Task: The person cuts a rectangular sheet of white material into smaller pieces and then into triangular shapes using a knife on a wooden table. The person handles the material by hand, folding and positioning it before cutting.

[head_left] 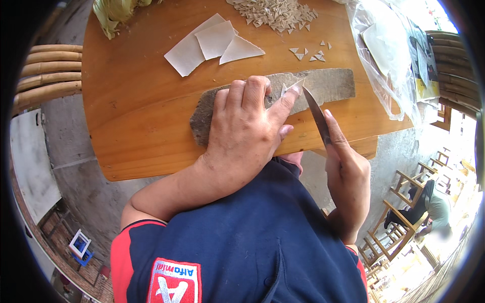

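Note:
A long, rough grey-brown board (326, 86) lies on the wooden table. My left hand (245, 113) rests on it, with the index finger stretched out and its tip pressing a small pale piece (298, 87) flat. The other fingers are bent over the board, and what lies beneath them is hidden. My right hand (346, 177) grips a narrow knife (317, 116), index finger along its back. The knife's tip touches down right beside the pale piece. Beyond the board lie several small pale triangles (317, 56) and a large heap of them (278, 12).
Flat pale sheets (214, 43) lie at the table's (136, 106) far middle. Dry leafy husks (112, 17) sit at the far left, a clear plastic bag (386, 55) at the right edge. Bamboo chair slats (48, 70) flank the table. Another person (437, 204) bends among wooden chairs at right.

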`<state>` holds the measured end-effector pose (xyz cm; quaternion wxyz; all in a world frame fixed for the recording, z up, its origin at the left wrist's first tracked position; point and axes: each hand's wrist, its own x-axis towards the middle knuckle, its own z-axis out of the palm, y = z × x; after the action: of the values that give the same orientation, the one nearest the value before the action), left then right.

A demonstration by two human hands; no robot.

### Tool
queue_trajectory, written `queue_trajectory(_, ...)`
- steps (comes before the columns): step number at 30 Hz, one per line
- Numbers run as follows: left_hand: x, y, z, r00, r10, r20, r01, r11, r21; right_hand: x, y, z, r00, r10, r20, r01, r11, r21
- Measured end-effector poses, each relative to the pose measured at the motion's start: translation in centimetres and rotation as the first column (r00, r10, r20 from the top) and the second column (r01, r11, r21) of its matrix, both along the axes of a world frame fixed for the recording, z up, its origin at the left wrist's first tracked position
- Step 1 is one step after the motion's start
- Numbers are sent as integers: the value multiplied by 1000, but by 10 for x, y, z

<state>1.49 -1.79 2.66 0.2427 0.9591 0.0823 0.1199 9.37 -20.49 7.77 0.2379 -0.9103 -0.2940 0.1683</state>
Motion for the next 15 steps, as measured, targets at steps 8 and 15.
queue_trajectory(8,1,-1,0,1000,7,22,-7,1000,11,7,8,-4,992,92,88,-88,995,-53)
queue_trajectory(15,0,-2,-1,1000,17,26,-18,1000,9,3,14,0,985,120,120,-108,989,-102)
